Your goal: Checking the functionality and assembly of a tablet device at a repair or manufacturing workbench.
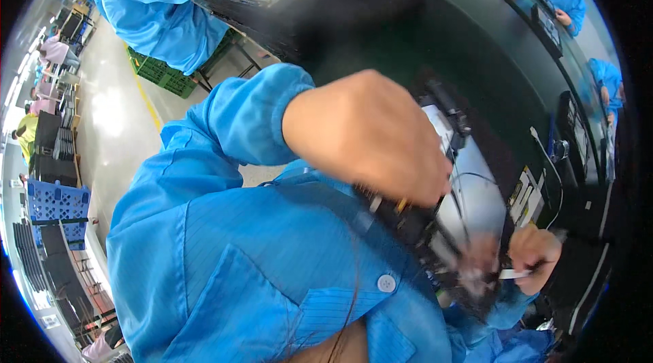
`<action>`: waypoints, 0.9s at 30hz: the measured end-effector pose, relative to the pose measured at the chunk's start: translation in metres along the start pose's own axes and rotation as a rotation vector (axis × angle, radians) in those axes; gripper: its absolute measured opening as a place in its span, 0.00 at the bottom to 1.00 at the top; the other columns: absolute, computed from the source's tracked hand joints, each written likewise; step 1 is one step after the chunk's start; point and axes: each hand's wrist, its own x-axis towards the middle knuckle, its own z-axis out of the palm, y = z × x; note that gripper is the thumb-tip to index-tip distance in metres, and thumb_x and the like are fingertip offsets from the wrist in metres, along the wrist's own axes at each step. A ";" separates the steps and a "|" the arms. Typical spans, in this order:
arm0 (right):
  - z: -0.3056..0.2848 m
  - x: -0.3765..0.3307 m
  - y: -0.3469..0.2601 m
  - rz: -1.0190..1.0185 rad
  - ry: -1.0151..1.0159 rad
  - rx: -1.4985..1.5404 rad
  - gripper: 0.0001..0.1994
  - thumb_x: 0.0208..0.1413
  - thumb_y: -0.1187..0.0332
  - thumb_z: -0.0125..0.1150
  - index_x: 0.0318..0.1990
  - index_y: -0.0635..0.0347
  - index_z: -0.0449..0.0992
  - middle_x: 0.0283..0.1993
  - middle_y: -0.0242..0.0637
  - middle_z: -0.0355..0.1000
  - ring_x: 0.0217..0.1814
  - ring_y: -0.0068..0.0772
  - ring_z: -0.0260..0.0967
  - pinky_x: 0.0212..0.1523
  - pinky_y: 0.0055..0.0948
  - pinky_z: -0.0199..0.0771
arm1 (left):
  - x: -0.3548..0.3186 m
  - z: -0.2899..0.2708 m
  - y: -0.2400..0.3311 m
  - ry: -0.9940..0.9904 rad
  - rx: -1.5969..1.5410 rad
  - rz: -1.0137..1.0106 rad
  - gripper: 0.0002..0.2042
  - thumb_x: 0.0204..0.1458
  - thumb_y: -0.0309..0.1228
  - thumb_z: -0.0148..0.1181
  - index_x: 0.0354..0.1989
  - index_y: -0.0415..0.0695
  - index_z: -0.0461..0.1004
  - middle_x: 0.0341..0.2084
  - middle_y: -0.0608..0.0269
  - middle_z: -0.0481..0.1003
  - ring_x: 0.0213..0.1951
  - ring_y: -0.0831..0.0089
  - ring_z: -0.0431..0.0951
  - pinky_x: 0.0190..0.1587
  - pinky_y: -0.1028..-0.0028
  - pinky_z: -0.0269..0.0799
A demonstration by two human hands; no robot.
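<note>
My left hand (pixel 371 135) reaches across the middle with its back toward me and its fingers curled under. Its fingertips are mostly hidden and blurred, so what they grip cannot be made out. Just beyond it lies a glossy, silvery panel (pixel 476 206) with dark thin cables over it and a dark, blurred frame around it. Beside the panel's lower right, my right hand (pixel 534 254) is closed, pinching a small white strip (pixel 513 273). A black, arm-like part (pixel 452 114) stands at the panel's upper end.
White strips or labels (pixel 526 196) lie on the dark bench right of the panel, near a white cable (pixel 549 166). A stack of dark panels (pixel 292 16) stands at the top, beside a co-worker in blue (pixel 160 9). Green crates (pixel 160 74) sit on the floor.
</note>
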 end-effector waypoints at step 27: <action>-0.004 -0.024 0.056 0.580 1.230 -0.490 0.09 0.46 0.73 0.60 0.35 0.62 0.68 0.23 0.32 0.67 0.23 0.20 0.64 0.27 0.17 0.62 | 0.017 0.043 -0.086 -0.458 0.505 -1.081 0.17 0.44 0.40 0.57 0.30 0.37 0.69 0.31 0.53 0.70 0.32 0.59 0.72 0.32 0.68 0.70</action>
